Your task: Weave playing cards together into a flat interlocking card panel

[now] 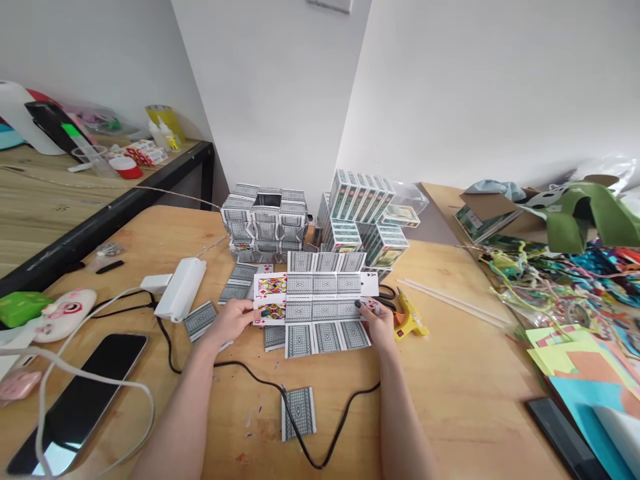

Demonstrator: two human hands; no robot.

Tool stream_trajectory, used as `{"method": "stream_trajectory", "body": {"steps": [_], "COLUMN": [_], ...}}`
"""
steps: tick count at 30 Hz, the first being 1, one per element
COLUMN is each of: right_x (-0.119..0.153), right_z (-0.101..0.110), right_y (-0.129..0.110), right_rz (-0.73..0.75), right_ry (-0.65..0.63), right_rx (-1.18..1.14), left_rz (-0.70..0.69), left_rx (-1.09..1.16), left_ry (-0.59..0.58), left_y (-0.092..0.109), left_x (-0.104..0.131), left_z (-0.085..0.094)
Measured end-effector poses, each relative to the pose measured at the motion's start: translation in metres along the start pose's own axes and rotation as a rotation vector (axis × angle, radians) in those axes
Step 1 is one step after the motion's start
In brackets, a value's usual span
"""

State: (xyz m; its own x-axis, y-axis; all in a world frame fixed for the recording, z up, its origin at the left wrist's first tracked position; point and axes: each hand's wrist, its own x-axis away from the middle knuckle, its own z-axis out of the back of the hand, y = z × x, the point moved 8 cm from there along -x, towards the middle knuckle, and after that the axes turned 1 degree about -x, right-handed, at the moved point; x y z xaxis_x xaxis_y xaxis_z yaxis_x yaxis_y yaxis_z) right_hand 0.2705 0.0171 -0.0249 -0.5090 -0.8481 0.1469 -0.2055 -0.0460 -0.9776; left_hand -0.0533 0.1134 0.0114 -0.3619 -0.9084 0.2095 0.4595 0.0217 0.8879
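A panel of joined playing cards (325, 287), mostly patterned grey backs, is held level above the table between my two hands. Face cards stick out at its left end, and an ace shows at the right end. My left hand (235, 321) pinches the lower left end, thumb on top. At the lower right end, my right hand (379, 325) grips the panel with its thumb on the card backs. Behind the panel stands a box-like structure of folded cards (265, 223) with an opening on top. Loose folded cards (299, 415) lie near me and left of the panel.
Stacked card boxes (363, 197) stand behind right. A yellow glue gun (410, 317), scissors (389, 293) and clear sticks (455, 301) lie right. A black cable (250, 371) crosses the front. Left are a white power adapter (181, 290) and phone (83, 400); colored paper (583, 363) lies far right.
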Motion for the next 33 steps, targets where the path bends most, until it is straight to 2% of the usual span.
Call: {"method": "stream_trajectory", "body": {"steps": [8, 15, 21, 33], "right_x": [-0.001, 0.003, 0.001, 0.004], "right_z": [0.003, 0.003, 0.006, -0.014], "right_y": [-0.001, -0.003, 0.002, 0.012], "right_rz": [0.029, 0.028, 0.019, -0.111], "right_ry": [0.049, 0.095, 0.105, -0.122], "right_rx": [0.059, 0.029, 0.012, -0.141], "left_rz": [-0.016, 0.070, 0.097, 0.099], "left_rx": [0.047, 0.514, 0.602, 0.648], "left_ry": [0.027, 0.042, 0.124, 0.144], "left_y": [0.003, -0.009, -0.020, -0.020], "left_x": [0.001, -0.002, -0.006, -0.005], "left_z": [0.000, -0.015, -0.019, -0.016]}}
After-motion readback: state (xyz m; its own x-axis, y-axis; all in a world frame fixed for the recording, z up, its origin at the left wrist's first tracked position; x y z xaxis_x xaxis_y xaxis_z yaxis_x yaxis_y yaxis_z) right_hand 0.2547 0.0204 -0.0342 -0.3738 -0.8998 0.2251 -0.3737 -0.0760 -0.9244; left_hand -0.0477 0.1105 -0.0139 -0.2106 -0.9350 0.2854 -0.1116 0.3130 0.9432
